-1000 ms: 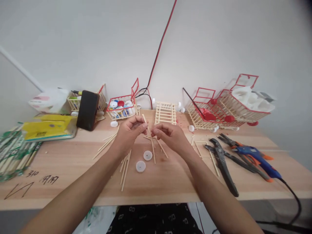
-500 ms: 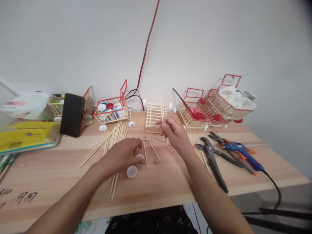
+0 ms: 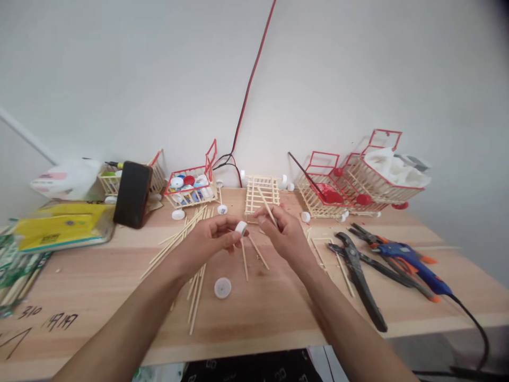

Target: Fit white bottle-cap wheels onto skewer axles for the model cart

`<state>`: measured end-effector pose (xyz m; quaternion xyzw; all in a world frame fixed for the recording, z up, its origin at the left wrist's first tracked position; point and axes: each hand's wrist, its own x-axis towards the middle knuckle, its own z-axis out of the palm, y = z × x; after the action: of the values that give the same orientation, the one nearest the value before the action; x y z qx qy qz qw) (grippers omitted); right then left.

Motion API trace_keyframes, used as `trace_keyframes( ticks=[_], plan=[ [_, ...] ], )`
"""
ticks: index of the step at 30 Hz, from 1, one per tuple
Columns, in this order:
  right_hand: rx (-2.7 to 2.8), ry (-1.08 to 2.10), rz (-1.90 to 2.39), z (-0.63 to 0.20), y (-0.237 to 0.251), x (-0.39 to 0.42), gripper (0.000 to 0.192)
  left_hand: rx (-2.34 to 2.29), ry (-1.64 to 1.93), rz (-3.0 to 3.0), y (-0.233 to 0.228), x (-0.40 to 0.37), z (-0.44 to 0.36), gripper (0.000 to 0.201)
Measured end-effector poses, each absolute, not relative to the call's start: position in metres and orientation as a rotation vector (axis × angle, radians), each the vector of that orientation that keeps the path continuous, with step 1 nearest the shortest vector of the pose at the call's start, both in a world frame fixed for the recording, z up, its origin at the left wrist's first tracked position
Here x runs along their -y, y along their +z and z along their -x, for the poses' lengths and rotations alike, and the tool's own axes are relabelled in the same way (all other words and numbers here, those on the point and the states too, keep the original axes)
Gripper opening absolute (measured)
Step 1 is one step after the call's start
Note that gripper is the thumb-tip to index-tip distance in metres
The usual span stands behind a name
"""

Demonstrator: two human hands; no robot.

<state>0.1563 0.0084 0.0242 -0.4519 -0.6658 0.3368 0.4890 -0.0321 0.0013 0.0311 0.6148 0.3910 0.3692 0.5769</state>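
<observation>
The left hand (image 3: 212, 236) is raised just above the counter (image 3: 278, 297), its thumb and fingers pinched shut on a small white cap (image 3: 240, 228) whose round face is turned toward the other hand. The right hand (image 3: 284, 233) is close beside it, fingers curled and closed on a thin wooden stick (image 3: 267, 206); the stick's long axis runs on a slant, its free end pointing up, away from the person and to the left, over the counter's far half. Cap and stick are near each other, but whether they touch cannot be told. Under the hands two short sticks (image 3: 250, 252) lie on the wood, and a second white cap (image 3: 222, 287) lies flat nearer the front edge. To the left a loose spread of long sticks (image 3: 186, 233) fans out across the counter. Behind the hands a small stick frame (image 3: 260, 193) lies near the wall. Farther left stand a little red-rimmed cart filled with bottle caps (image 3: 191, 185) and a dark phone (image 3: 132, 193) propped upright, with a yellow packet (image 3: 59, 225) beside it. To the right lie black pliers (image 3: 358, 270) and a blue glue gun (image 3: 413, 262), and behind them two red-framed stick carts (image 3: 358, 183) stand against the wall.
</observation>
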Motion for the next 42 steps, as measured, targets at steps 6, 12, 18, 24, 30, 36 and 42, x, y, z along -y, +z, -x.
trace_keyframes(
  ticks=[6, 12, 18, 24, 30, 36, 42],
  plan=[
    [1.636, 1.100, 0.936, -0.149, 0.027, -0.005, 0.022, -0.506, 0.838, -0.847, 0.020, -0.001, 0.028, 0.018],
    [1.653, 1.222, 0.891, -0.150, 0.029, -0.004, 0.024, -0.457, 0.823, -0.785, 0.018, 0.000, 0.022, 0.020],
    [1.617, 1.340, 0.882, -0.149, 0.031, -0.002, 0.019, -0.428, 0.827, -0.770, 0.013, -0.001, 0.021, 0.024],
    [1.640, 1.355, 0.874, -0.148, 0.031, -0.001, 0.011, -0.398, 0.791, -0.776, 0.009, -0.001, 0.020, 0.022],
    [1.562, 1.219, 0.939, -0.150, 0.029, -0.004, 0.023, -0.680, 1.056, -1.174, 0.014, -0.003, 0.020, 0.024],
    [1.570, 1.217, 1.034, -0.151, 0.025, -0.006, 0.031, -0.979, 1.282, -1.852, 0.026, 0.003, 0.021, 0.024],
    [1.524, 1.423, 0.956, -0.148, 0.022, -0.006, 0.032, -1.051, 1.272, -2.165, 0.029, 0.006, 0.021, 0.023]
  ],
)
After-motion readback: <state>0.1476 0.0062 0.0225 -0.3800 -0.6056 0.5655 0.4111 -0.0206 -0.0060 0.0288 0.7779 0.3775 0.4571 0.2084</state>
